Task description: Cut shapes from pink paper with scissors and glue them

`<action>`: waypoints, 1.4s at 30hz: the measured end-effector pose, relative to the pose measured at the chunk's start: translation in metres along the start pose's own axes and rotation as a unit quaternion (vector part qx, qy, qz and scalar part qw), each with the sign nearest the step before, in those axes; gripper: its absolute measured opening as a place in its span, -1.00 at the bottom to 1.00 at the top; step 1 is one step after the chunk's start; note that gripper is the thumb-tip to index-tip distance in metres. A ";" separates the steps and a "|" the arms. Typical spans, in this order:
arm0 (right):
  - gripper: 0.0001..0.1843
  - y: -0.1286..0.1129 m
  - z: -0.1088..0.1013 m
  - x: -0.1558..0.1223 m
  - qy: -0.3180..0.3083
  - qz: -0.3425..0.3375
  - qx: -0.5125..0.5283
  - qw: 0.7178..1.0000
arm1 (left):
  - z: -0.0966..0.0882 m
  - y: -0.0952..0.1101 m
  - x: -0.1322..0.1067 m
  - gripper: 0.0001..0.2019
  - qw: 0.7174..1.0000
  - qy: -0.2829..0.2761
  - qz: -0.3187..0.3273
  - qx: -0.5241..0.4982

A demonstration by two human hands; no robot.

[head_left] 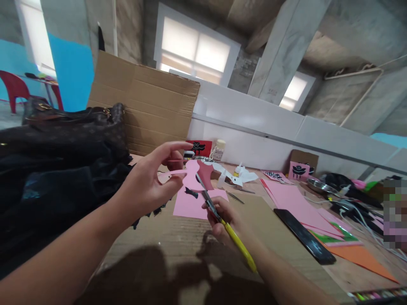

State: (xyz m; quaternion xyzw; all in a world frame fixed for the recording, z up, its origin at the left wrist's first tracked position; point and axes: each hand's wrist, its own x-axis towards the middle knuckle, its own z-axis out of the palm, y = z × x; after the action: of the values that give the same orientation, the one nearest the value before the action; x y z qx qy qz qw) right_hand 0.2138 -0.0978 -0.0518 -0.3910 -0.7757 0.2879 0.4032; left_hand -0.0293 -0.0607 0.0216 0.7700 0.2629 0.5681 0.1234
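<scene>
My left hand pinches a pink paper cut-out between thumb and fingers, holding it up above the table. My right hand is closed around yellow-handled scissors, whose blades reach up into the pink cut-out. Below the cut-out a pink paper sheet with a small black shape on it lies on the cardboard-covered table.
A dark handbag and black cloth fill the left side. A cardboard sheet stands behind. A black phone lies to the right, beside pink sheets, orange paper, cables, a glue bottle and tweezers.
</scene>
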 end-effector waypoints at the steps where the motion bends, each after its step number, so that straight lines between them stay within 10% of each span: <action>1: -0.59 0.000 0.000 0.000 0.002 -0.001 0.015 1.000 | -0.001 0.000 0.000 -0.45 1.000 0.001 0.021 0.018; 11: -0.60 0.007 0.000 -0.002 -0.004 0.024 0.033 0.999 | 0.002 0.004 0.003 -0.95 0.994 0.076 0.068 0.035; 18: -0.58 -0.004 -0.002 -0.002 -0.021 0.023 0.031 0.999 | 0.001 0.001 0.006 -0.81 0.994 0.076 -0.069 -0.045; 42: -0.42 -0.006 -0.002 -0.003 -0.037 0.039 0.089 0.995 | 0.000 -0.001 0.005 -0.92 0.993 0.066 -0.097 0.013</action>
State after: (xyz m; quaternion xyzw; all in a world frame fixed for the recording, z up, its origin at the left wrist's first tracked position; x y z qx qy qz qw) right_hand 0.2141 -0.1029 -0.0471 -0.3724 -0.7455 0.3856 0.3960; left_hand -0.0280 -0.0570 0.0255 0.7029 0.3514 0.5999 0.1505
